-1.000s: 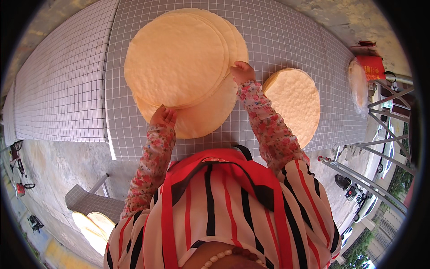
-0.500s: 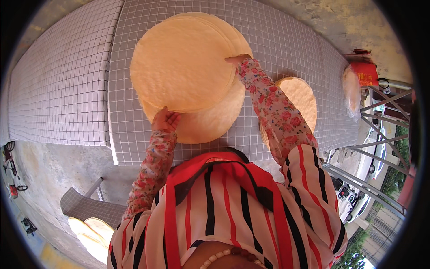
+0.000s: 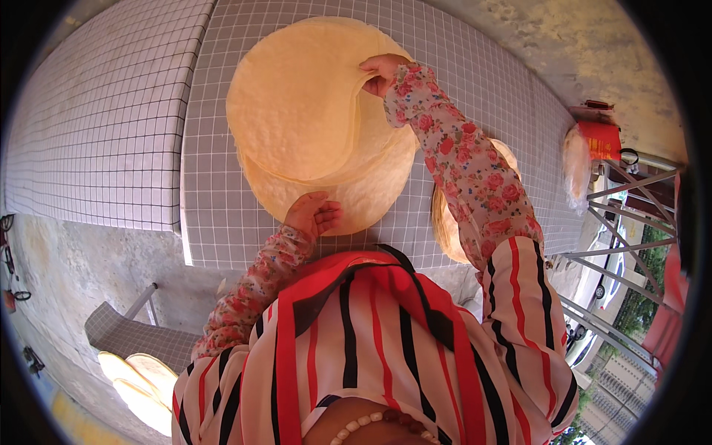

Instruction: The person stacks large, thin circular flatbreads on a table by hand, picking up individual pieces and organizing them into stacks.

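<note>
- Upper round sheet (image 3: 293,104): a broad, thin, pale tan disc, lying on top of a pile in the upper middle of the view; its right margin is drawn into a curved fold near the fingers.
- Lower sheets (image 3: 363,208): similar discs beneath, projecting toward the wearer and to the right; their number cannot be told.
- Right hand (image 3: 382,73): at the upper right of the pile, thumb and fingers pinching the margin of the upper round sheet; whether more than one layer is gripped cannot be told.
- Left hand (image 3: 315,215): at the near edge of the pile, fingers apart from the thumb and loosely curled, holding nothing visible; whether it touches the lower sheets cannot be told.
- Second pile of discs (image 3: 449,233): to the right, partly hidden by the right floral sleeve (image 3: 482,174).
- Grey checked cloth (image 3: 211,193): the surface under both piles; a paler checked cloth (image 3: 104,141) adjoins it at left.
- Clear plastic bag (image 3: 575,167): near the far right end, beside a red box (image 3: 601,141).
- Red apron (image 3: 285,363): worn over a striped shirt (image 3: 360,319).
- Further pale discs (image 3: 137,393): lower left, beside a small grey checked surface (image 3: 126,334).
</note>
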`<state>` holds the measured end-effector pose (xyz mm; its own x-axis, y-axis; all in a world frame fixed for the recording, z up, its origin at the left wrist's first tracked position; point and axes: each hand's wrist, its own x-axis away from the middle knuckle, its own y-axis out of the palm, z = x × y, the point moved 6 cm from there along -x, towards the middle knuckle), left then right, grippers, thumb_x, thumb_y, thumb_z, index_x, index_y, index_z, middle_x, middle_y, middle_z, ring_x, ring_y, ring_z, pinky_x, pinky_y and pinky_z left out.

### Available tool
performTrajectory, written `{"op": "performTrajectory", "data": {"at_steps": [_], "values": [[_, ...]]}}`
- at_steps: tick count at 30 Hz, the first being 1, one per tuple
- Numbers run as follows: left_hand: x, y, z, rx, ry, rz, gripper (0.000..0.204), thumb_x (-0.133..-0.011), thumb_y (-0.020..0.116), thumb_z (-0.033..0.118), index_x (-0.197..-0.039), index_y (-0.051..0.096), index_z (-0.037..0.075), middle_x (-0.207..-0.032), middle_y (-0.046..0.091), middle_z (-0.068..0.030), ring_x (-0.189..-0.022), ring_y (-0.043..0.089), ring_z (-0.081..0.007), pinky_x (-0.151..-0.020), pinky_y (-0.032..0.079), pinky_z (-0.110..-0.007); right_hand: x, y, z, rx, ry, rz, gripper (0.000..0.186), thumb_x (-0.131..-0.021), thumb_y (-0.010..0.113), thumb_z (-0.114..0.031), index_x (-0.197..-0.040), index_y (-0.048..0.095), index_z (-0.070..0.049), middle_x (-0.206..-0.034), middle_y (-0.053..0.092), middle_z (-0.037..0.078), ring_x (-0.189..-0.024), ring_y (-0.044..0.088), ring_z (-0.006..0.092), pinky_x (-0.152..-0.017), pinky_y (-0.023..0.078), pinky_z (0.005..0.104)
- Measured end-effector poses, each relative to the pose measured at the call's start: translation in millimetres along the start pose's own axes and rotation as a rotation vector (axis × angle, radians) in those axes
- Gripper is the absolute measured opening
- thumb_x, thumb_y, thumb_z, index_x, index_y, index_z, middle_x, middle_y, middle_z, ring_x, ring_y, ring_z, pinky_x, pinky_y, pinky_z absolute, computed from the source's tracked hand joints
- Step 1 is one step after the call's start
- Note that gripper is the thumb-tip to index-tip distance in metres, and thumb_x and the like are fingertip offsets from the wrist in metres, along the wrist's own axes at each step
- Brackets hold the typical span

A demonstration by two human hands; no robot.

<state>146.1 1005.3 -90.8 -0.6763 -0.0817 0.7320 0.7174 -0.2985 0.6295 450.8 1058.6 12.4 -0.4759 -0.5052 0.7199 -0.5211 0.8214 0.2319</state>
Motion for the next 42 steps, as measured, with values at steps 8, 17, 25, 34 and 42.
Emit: {"op": "performTrajectory", "data": {"at_steps": [8,17,25,34,42], "values": [[-18,77,45,0.165,0.158,-0.321,0.039,-0.096,0.044,0.027,-0.127,0.041,0.004,-0.127,0.049,-0.0181,-0.113,0.053,-0.0309,-0.092,0.049,-0.042,117,89,-115,-0.117,-0.21,-0.715,0.035,-0.086,0.054,-0.011,-0.117,0.054,0.005,-0.108,0.063,0.018,-0.099,0.062,0.0299,-0.091,0.048,0.0434],[-48,52,90,0.349,0.238,-0.196,0.041,-0.096,0.037,0.039,-0.12,0.049,0.008,-0.114,0.059,-0.0085,-0.105,0.057,-0.0267,-0.089,0.048,-0.044,50,-135,-17,0.169,-0.263,0.024,0.044,-0.083,0.063,-0.012,-0.124,0.049,0.0,-0.113,0.06,0.011,-0.101,0.06,0.0232,-0.086,0.05,0.0375],[-60,41,79,0.238,0.285,-0.176,0.032,-0.097,0.04,0.028,-0.122,0.047,0.009,-0.114,0.059,-0.0096,-0.102,0.058,-0.0247,-0.09,0.049,-0.041,35,-100,53,0.842,-0.751,0.232,0.047,-0.075,0.071,-0.017,-0.117,0.055,-0.003,-0.11,0.06,0.008,-0.099,0.058,0.0175,-0.079,0.05,0.0304],[-55,39,81,0.196,0.39,-0.092,0.031,-0.093,0.046,0.013,-0.122,0.045,0.003,-0.108,0.06,-0.0134,-0.095,0.061,-0.0241,-0.082,0.052,-0.036,51,26,106,1.42,-1.088,-0.216,0.044,-0.078,0.063,-0.01,-0.12,0.051,-0.004,-0.116,0.056,0.018,-0.112,0.052,0.0336,-0.095,0.043,0.0406],[2,-11,46,0.156,0.329,0.454,0.034,-0.09,0.051,0.011,-0.121,0.044,-0.001,-0.106,0.059,-0.0162,-0.093,0.061,-0.0249,-0.077,0.054,-0.035,72,21,-92,1.158,-1.104,-0.055,0.03,-0.089,0.049,-0.007,-0.117,0.059,-0.008,-0.104,0.066,0.014,-0.092,0.065,0.0208,-0.076,0.051,0.0292]]}}
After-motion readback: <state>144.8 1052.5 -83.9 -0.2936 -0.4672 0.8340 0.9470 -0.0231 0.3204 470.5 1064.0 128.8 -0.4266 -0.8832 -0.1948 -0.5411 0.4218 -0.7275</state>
